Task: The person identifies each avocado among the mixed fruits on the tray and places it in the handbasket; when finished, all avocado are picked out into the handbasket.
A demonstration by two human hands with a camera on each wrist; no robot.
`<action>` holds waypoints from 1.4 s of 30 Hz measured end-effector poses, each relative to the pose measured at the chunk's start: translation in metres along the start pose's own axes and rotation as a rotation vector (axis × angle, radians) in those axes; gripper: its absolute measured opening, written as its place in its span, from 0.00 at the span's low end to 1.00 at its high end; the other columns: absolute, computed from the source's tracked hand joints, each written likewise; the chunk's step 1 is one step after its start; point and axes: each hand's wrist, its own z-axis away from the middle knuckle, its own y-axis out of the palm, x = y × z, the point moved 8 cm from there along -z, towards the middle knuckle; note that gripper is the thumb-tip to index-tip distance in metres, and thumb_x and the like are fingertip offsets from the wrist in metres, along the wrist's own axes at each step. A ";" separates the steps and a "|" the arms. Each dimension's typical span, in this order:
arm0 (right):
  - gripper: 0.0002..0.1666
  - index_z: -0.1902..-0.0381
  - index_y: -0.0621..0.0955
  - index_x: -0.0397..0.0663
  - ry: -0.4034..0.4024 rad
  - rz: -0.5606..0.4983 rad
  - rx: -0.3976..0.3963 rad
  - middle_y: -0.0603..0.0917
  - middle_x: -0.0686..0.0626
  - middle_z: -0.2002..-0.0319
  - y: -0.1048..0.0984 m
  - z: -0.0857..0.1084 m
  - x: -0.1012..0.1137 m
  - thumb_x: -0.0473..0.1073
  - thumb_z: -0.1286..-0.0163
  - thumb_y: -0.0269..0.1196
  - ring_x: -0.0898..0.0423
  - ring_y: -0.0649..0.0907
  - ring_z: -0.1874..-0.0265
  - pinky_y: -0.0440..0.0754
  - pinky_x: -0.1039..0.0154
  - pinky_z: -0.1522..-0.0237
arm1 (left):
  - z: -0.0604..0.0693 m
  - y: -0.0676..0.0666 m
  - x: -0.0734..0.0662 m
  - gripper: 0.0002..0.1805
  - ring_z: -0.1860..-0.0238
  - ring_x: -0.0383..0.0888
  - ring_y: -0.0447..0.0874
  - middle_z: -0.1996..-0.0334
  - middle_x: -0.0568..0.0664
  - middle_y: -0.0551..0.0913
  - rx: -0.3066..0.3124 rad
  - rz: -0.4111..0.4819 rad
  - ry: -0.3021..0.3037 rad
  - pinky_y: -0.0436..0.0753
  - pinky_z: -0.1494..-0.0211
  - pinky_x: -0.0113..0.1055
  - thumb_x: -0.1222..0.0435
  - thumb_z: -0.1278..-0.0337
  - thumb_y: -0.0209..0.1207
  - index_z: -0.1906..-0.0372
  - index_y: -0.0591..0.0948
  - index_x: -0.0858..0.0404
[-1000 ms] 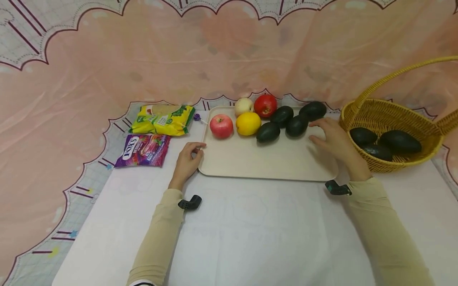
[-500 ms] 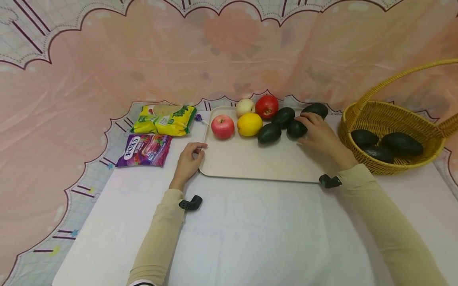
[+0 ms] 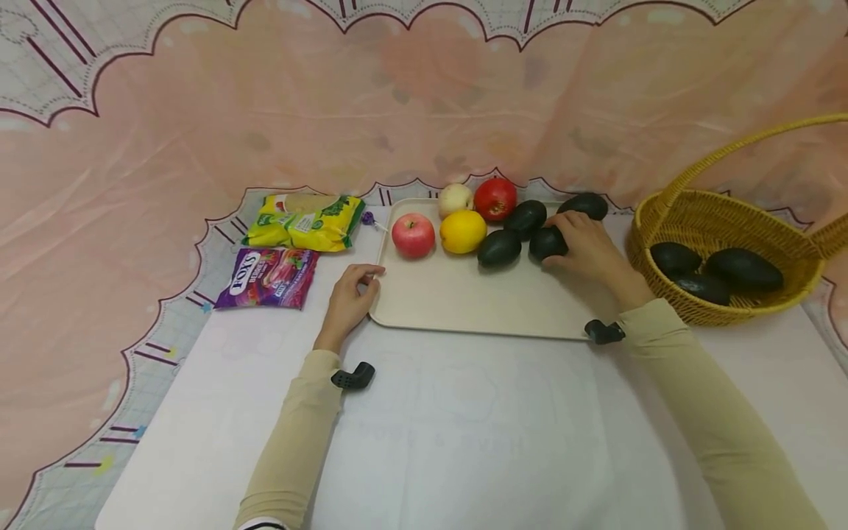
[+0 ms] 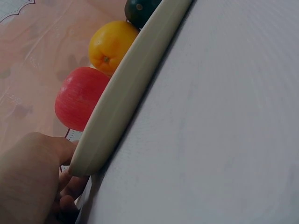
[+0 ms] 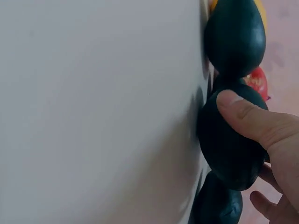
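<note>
- The right hand (image 3: pixel 588 246) grips a smooth, dark green, egg-shaped avocado (image 3: pixel 545 244), its thumb across the near side; the fruit sits low over the right part of a cream rectangular tray (image 3: pixel 464 302).
- The left hand (image 3: pixel 348 303) pinches the tray's left rim between thumb and fingers; the hands are well apart.
- The work in hand looks like moving avocados between the tray and the golden woven basket (image 3: pixel 712 313) at the right; it seems partway along, as both hold some, but which way they travel cannot be told.
- Handling of the gripped avocado seems unfinished: it stands among its neighbours, not set apart.
- Avocados: seven; four at the tray, counting the gripped one, and three in the basket.
- Other fruit, one each, toward the tray's left and far side: pinkish-red apple (image 3: pixel 414 235), round yellow fruit (image 3: pixel 463 231), pale cream round fruit (image 3: pixel 455 200), glossy red round fruit (image 3: pixel 495 199).
- Left of the tray: two packets, one shiny yellow-and-green packet (image 3: pixel 305 222), far, one purple FOX'S packet (image 3: pixel 268 278), nearer; and one small purple lollipop (image 3: pixel 367 218).
- Trays: one; baskets: one.
</note>
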 end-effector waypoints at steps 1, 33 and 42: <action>0.39 0.44 0.70 0.42 0.004 -0.005 0.000 0.70 0.36 0.43 0.000 0.000 0.000 0.49 0.49 0.73 0.37 0.67 0.40 0.58 0.37 0.39 | 0.000 0.000 0.000 0.15 0.57 0.46 0.75 0.54 0.53 0.77 0.000 -0.003 0.001 0.67 0.60 0.34 0.65 0.38 0.53 0.48 0.80 0.56; 0.38 0.42 0.70 0.43 0.039 -0.402 -0.322 0.68 0.39 0.44 -0.039 0.062 0.005 0.40 0.51 0.73 0.44 0.68 0.43 0.62 0.42 0.39 | 0.001 0.002 0.000 0.14 0.57 0.46 0.75 0.54 0.53 0.77 0.012 -0.025 -0.005 0.67 0.61 0.34 0.64 0.38 0.54 0.49 0.80 0.56; 0.41 0.38 0.70 0.44 0.003 -0.394 -0.409 0.69 0.38 0.42 -0.062 0.072 0.008 0.35 0.51 0.72 0.46 0.68 0.41 0.61 0.53 0.35 | 0.001 -0.001 -0.003 0.14 0.57 0.47 0.74 0.54 0.54 0.77 0.004 -0.017 0.003 0.67 0.60 0.34 0.65 0.37 0.53 0.48 0.80 0.58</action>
